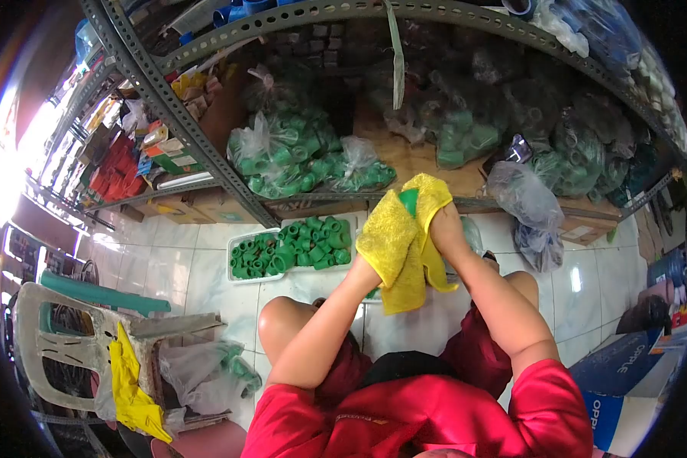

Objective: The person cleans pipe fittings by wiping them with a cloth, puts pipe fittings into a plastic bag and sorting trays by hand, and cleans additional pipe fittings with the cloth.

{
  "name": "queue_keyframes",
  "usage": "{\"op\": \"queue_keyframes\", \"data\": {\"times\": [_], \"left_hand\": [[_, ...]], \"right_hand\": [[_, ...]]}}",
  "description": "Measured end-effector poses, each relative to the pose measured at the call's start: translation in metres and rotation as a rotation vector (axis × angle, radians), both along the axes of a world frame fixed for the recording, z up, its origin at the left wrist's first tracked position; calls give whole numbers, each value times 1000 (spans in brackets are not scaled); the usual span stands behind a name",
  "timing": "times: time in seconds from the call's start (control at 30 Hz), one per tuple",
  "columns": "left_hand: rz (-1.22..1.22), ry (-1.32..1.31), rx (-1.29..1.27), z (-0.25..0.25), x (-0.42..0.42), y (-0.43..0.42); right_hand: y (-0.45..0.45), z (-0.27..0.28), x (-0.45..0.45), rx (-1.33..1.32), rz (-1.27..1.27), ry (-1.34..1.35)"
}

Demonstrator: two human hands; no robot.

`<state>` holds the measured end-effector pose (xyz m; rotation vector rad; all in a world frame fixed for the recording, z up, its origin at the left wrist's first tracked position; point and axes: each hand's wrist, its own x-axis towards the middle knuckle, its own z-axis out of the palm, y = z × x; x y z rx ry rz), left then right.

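A yellow cloth [395, 238] covers most of both my hands in front of my knees. Between its folds a small green fitting [409, 201] shows. My left hand [372, 267] is under the left part of the cloth, its fingers hidden. On the other side my right hand [444, 223] is wrapped in the cloth, with only the back of the hand and wrist visible. To the left, white trays [254, 280] on the tiled floor hold many green fittings [313, 243].
Metal shelving [313, 197] ahead carries plastic bags of green fittings [282, 149]. A worn plastic chair [34, 343] with a yellow cloth piece [133, 385] stands at left. Blue boxes [614, 366] are at right. A grey bag [538, 244] hangs by the shelf.
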<state>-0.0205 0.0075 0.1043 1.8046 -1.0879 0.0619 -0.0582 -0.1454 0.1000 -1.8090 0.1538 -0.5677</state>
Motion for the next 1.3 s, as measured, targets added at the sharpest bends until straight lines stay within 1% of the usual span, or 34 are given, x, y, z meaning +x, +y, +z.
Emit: {"op": "queue_keyframes", "data": {"times": [0.03, 0.07, 0.1, 0.13, 0.17, 0.2, 0.23, 0.3, 0.33, 0.4, 0.43, 0.5, 0.53, 0.57, 0.6, 0.63, 0.7, 0.73, 0.77, 0.8, 0.83, 0.9, 0.93, 1.0, 1.03, 1.07, 1.1, 1.17, 1.2, 1.27, 1.3], "left_hand": [[2, 1, -1, -4, 1, 1], [18, 43, 65, -7, 2, 2], [35, 84, 131, -2, 2, 2], [38, 81, 130, 0, 2, 2], [111, -91, 165, 1, 0, -1], [183, -261, 199, 0, -1, -3], [181, -259, 199, -1, -2, -5], [151, -165, 124, -2, -2, -8], [148, -166, 126, -2, -3, -8], [107, -184, 198, -3, -7, -7], [107, -184, 198, -2, -8, -6], [100, -54, 96, 0, -10, -6], [100, -54, 96, -1, -9, -4], [117, -86, 91, -4, -5, 0], [134, -117, 87, -3, -1, 5], [178, -273, -1, 0, 3, 7], [86, 151, -115, 4, 1, 14], [89, 150, -117, 7, 0, 12], [-13, 644, -364, 12, -2, 8], [-124, 1137, -608, 14, -2, 5], [-125, 1137, -609, 15, -1, 4], [-105, 961, -483, 15, 0, 4], [-104, 962, -485, 15, 2, 4], [303, -395, 207, 17, 4, 5], [302, -391, 208, 17, 3, 5], [303, -258, 144, 17, 1, 4], [303, -125, 80, 17, 0, 3], [323, -138, 72, 16, -3, 4], [299, -177, 93, 19, -7, 3], [284, -216, 115, 13, -10, 0], [283, -215, 111, 9, -8, 0]], "right_hand": [[2, 7, -1, 177, 132, -24], [6, 14, -6, 30, 120, -37], [7, 18, -5, 28, 124, -39], [8, 20, -4, -9, 174, -29], [8, 22, -5, -44, 221, -16], [13, 32, -8, -106, 174, -43], [12, 32, -8, -106, 172, -40], [9, 31, -6, -171, 63, -157], [7, 32, -5, -169, 60, -158], [2, 32, -4, 42, 89, -150], [2, 33, -6, 43, 88, -150], [3, 35, -9, 177, 33, -113], [-10, 26, -4, 93, 32, -9], [-18, 17, -4, 93, 31, -10], [-20, 19, -5, 182, 90, -19], [-21, 21, -7, 270, 150, -28], [-24, 23, -9, 307, 163, 7], [-22, 25, -12, 207, 120, -5], [-21, 26, -15, 108, 76, -17], [-19, 28, -16, 94, 94, -42], [-17, 32, -16, 93, 94, -43], [-8, 46, -17, -74, 253, -45], [1, 50, -19, -176, 186, -85], [7, 49, -13, -174, 191, -89], [9, 48, -12, -173, 194, -91], [11, 48, -12, -288, 157, -88], [11, 47, -12, -287, 157, -88], [12, 46, -11, -186, 135, -77], [10, 44, -11, -186, 136, -76], [3, 36, -11, 16, 110, 37], [3, 34, -11, 11, 110, 37]]}}
